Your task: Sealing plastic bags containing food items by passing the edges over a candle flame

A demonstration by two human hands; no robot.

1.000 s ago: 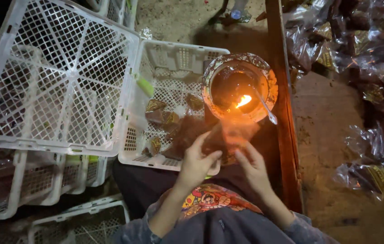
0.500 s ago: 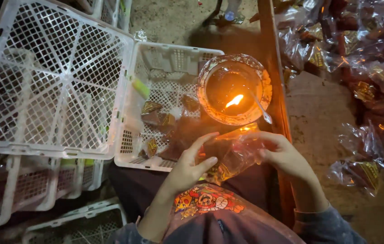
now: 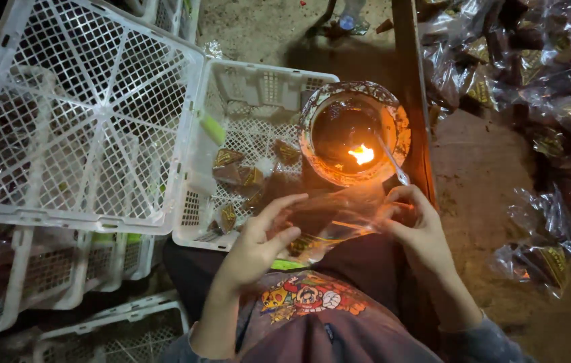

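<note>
Since a moment ago the right hand [image 3: 414,225] has swung right, pinching the limp, slippery clear bag [image 3: 339,218] taut against the left hand [image 3: 262,238], fingers half-open, just near of the flame bowl [image 3: 356,131].

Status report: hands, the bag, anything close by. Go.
Left hand and right hand both grip the clear bag, stretched between them. Bowl with flame just beyond the bag. White crate to the left.
</note>
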